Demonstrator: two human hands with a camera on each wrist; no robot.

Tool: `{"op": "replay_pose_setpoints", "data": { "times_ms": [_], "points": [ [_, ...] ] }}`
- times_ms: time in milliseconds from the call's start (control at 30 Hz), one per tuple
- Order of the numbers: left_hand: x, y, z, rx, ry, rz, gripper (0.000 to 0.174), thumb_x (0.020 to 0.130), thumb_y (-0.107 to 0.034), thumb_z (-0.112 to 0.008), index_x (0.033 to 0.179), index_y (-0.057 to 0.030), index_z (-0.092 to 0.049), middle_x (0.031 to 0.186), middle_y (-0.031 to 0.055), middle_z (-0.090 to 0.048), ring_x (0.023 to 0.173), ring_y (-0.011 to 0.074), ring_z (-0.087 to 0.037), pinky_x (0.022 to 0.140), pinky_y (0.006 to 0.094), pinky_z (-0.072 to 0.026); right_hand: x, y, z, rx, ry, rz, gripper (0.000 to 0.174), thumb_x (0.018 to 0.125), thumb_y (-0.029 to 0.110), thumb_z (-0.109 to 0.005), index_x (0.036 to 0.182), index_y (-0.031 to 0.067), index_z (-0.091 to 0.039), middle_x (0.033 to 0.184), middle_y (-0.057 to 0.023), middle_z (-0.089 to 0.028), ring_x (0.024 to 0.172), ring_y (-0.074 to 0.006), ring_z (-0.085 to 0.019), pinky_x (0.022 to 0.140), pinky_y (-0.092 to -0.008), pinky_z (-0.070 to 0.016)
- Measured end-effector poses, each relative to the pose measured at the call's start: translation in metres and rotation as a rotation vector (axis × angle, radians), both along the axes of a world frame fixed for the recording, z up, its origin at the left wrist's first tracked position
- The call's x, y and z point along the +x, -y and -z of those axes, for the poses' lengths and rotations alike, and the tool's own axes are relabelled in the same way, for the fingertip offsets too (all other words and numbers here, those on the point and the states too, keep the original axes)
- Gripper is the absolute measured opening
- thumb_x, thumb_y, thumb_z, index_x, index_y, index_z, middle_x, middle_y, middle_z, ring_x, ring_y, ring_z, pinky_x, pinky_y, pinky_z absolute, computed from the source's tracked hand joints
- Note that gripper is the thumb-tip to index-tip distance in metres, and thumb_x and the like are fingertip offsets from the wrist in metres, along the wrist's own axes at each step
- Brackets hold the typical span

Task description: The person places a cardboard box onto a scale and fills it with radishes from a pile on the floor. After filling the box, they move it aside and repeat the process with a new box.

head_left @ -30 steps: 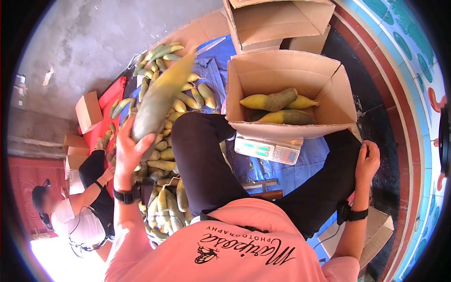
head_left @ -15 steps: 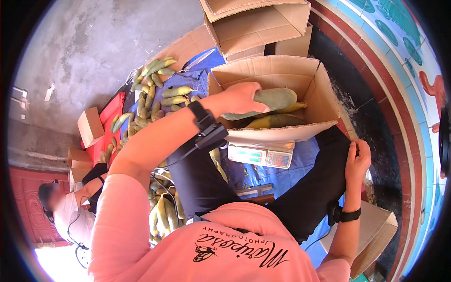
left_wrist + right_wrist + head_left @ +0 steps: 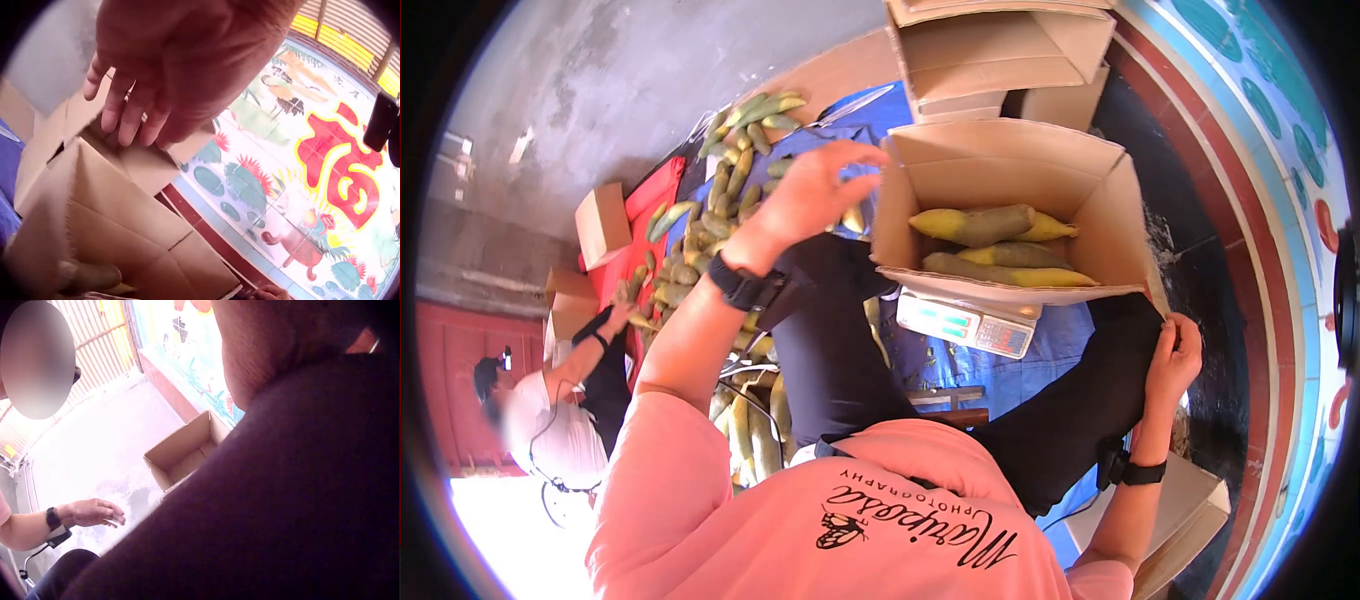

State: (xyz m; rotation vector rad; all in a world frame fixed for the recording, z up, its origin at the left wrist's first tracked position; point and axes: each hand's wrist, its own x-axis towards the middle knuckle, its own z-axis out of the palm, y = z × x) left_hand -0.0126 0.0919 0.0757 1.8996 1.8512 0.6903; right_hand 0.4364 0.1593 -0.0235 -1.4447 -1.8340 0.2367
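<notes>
My left hand (image 3: 815, 195) hovers by the left rim of an open cardboard box (image 3: 1010, 155), its fingers loosely extended and holding nothing. The left wrist view shows those fingers (image 3: 128, 112) hanging relaxed above the box. Inside lie several long green-and-yellow radishes, one radish (image 3: 1030, 272) along the near wall and another radish (image 3: 975, 225) farther back. Under the box stands a digital scale (image 3: 965, 323) with a lit display. My right hand (image 3: 1175, 360) rests at my right knee, fingers loosely bent, no object in them.
A pile of radishes (image 3: 720, 215) spreads over the blue sheet at the left. Beyond the box stand more open cartons (image 3: 1000, 50). Another carton (image 3: 1170, 520) sits beside my right arm. At the far left a second person (image 3: 550, 420) reaches toward the pile. A tiled wall (image 3: 1280, 100) borders the right.
A second ago my left hand held a radish over the pile. It carried it into the box, released it at the near wall, then drew back left. My right hand stays at the knee.
</notes>
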Motion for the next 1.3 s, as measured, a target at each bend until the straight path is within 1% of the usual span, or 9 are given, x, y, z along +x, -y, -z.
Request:
{"op": "replay_pose_setpoints", "data": {
  "times_ms": [200, 300, 500, 533, 600, 867, 933, 1033, 1300],
  "points": [
    [-0.091, 0.116, 0.024, 0.008, 0.148, -0.512, 0.027, 0.089, -0.015, -0.056, 0.112, -0.0009, -0.059, 0.104, 0.0075, -0.064, 0.098, 0.0115, -0.058, 0.087, 0.0273, -0.044, 0.006, -0.005, 0.011, 0.004, 0.047, -0.012, 0.012, 0.087, 0.009, -0.055, 0.092, 0.0003, -0.062, 0.087, -0.0133, -0.063, 0.081, -0.026, -0.06, 0.075, -0.0338, -0.0469],
    [-0.132, 0.19, 0.063, -0.109, -0.055, -0.759, 0.026, 0.088, -0.02, -0.055, 0.104, -0.0009, -0.063, 0.096, 0.0149, -0.066, 0.091, 0.0224, -0.063, 0.079, 0.0325, -0.0479, 0.003, -0.008, 0.01, -0.04, 0.099, -0.015, 0.015, 0.088, 0.01, -0.054, 0.095, 0.0002, -0.062, 0.089, -0.0132, -0.064, 0.081, -0.0249, -0.061, 0.074, -0.0332, -0.0475],
    [-0.178, 0.351, 0.232, -0.362, -0.548, -0.277, 0.016, 0.081, -0.018, -0.052, 0.083, -0.0045, -0.06, 0.085, 0.0105, -0.063, 0.079, 0.0326, -0.061, 0.07, 0.0413, -0.0499, 0.005, -0.007, 0.008, -0.055, 0.168, -0.002, 0.018, 0.09, 0.013, -0.052, 0.098, 0.0002, -0.062, 0.088, -0.0105, -0.064, 0.079, -0.0189, -0.062, 0.073, -0.0295, -0.0478],
    [-0.138, 0.334, 0.209, -0.543, -0.172, -0.669, 0.018, 0.08, -0.021, -0.05, 0.078, -0.0064, -0.06, 0.088, 0.0069, -0.065, 0.079, 0.0318, -0.061, 0.069, 0.041, -0.0495, 0.004, -0.006, 0.006, -0.064, 0.181, -0.002, 0.018, 0.091, 0.014, -0.052, 0.098, 0.0005, -0.062, 0.089, -0.0104, -0.064, 0.079, -0.019, -0.062, 0.073, -0.0298, -0.0479],
    [-0.136, 0.36, 0.252, -0.544, -0.236, -0.562, 0.022, 0.082, -0.023, -0.048, 0.079, -0.0067, -0.062, 0.085, 0.0091, -0.065, 0.08, 0.0324, -0.061, 0.071, 0.0409, -0.049, 0.0, -0.006, 0.003, -0.073, 0.203, -0.008, 0.018, 0.091, 0.014, -0.052, 0.098, 0.0008, -0.062, 0.089, -0.0103, -0.064, 0.08, -0.0192, -0.062, 0.073, -0.03, -0.0479],
    [-0.077, 0.305, 0.288, -0.798, -0.016, -0.92, 0.036, 0.082, -0.037, -0.059, 0.098, -0.0061, -0.064, 0.095, 0.0139, -0.065, 0.092, 0.03, -0.062, 0.083, 0.0368, -0.0474, -0.004, -0.007, -0.001, -0.063, 0.281, -0.005, 0.018, 0.09, 0.014, -0.051, 0.096, 0.0006, -0.062, 0.09, -0.0131, -0.064, 0.082, -0.0247, -0.063, 0.073, -0.0323, -0.0482],
    [-0.076, 0.306, 0.315, -0.682, -0.132, -0.919, 0.036, 0.083, -0.035, -0.059, 0.099, -0.0027, -0.061, 0.088, 0.0148, -0.066, 0.082, 0.0279, -0.065, 0.077, 0.0367, -0.0505, -0.003, -0.007, 0.001, -0.057, 0.285, -0.001, 0.018, 0.09, 0.014, -0.051, 0.096, 0.0004, -0.062, 0.09, -0.0131, -0.064, 0.082, -0.025, -0.063, 0.073, -0.0326, -0.0481],
    [-0.08, 0.297, 0.327, -0.76, 0.499, -1.07, 0.029, 0.083, -0.028, -0.059, 0.091, -0.0006, -0.059, 0.067, 0.0108, -0.063, 0.053, 0.0178, -0.062, 0.052, 0.0312, -0.0513, -0.001, -0.008, 0.003, -0.052, 0.298, -0.005, 0.019, 0.09, 0.014, -0.051, 0.096, 0.0004, -0.062, 0.09, -0.0132, -0.065, 0.083, -0.0255, -0.063, 0.074, -0.0331, -0.048],
    [-0.17, 0.291, 0.297, -0.247, 0.67, -1.297, 0.019, 0.088, -0.018, -0.049, 0.08, -0.0044, -0.059, 0.061, 0.0052, -0.056, 0.049, 0.0159, -0.053, 0.043, 0.0283, -0.04, -0.004, -0.008, -0.001, -0.137, 0.29, 0.012, 0.019, 0.09, 0.014, -0.051, 0.097, 0.0005, -0.062, 0.092, -0.0131, -0.064, 0.085, -0.026, -0.063, 0.076, -0.0336, -0.0476]
  ]
}}
